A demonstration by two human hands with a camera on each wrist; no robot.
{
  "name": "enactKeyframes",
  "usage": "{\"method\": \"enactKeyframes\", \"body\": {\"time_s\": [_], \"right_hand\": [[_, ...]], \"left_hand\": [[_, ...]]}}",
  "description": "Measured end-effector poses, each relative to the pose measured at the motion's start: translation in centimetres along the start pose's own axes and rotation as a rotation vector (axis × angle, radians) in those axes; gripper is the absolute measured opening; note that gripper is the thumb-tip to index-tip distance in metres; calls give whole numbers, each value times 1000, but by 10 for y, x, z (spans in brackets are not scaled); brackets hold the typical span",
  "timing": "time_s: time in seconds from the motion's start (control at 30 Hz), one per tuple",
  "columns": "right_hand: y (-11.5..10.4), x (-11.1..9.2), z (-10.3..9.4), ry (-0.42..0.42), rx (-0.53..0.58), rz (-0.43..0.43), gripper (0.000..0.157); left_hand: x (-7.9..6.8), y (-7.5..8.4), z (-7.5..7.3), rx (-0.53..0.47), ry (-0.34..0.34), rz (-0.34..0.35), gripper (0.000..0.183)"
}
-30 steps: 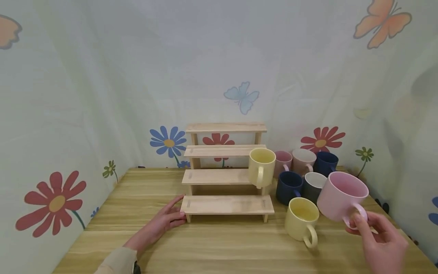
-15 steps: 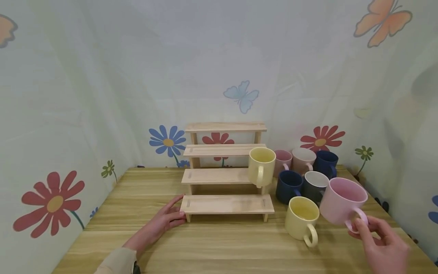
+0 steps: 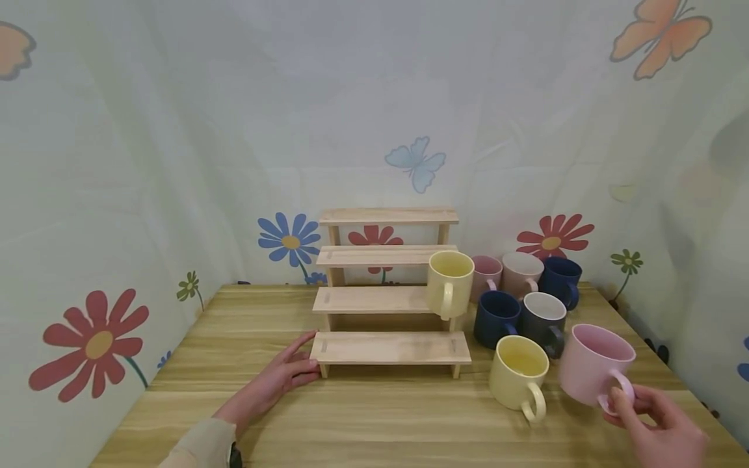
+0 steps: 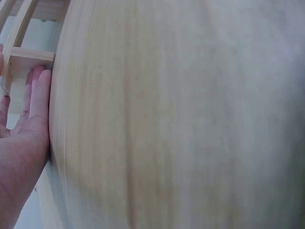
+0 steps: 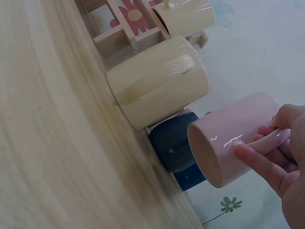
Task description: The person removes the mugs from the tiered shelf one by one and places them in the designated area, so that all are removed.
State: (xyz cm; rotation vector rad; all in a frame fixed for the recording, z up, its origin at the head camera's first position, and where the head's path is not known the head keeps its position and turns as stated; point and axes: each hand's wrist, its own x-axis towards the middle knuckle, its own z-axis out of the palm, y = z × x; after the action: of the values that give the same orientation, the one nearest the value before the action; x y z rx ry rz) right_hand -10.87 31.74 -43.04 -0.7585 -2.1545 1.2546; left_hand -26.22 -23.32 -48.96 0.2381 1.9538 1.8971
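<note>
My right hand (image 3: 664, 422) pinches the handle of a pink mug (image 3: 593, 367) at the right of the table. In the right wrist view the pink mug (image 5: 233, 138) hangs above the tabletop, its base showing. A yellow mug (image 3: 517, 374) stands on the table just left of it. My left hand (image 3: 277, 383) touches the left end of the lowest step of a wooden tiered shelf (image 3: 386, 348). Its fingers (image 4: 40, 93) lie straight against the shelf's leg in the left wrist view. Another yellow mug (image 3: 449, 283) sits on the second step's right end.
Behind the front yellow mug stand a navy mug (image 3: 496, 318) and a dark grey mug (image 3: 543, 325). Further back are a small pink mug (image 3: 486, 276), a pale pink mug (image 3: 519, 274) and another navy mug (image 3: 558, 281). A flowered curtain (image 3: 234, 130) hangs behind the wooden table (image 3: 374, 422).
My right hand has lowered the pink mug toward the table, uncovering more of the dark grey mug. My left hand keeps its place on the shelf.
</note>
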Motion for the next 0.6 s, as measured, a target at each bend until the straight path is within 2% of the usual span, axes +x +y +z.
{"method": "enactKeyframes", "body": {"time_s": [0.27, 0.6], "right_hand": [[13, 3, 2, -129, -38, 42, 32], [24, 4, 13, -193, -29, 25, 33]], "left_hand": [[2, -1, -1, -3, -5, 4, 81], [0, 0, -1, -7, -10, 4, 79]]}}
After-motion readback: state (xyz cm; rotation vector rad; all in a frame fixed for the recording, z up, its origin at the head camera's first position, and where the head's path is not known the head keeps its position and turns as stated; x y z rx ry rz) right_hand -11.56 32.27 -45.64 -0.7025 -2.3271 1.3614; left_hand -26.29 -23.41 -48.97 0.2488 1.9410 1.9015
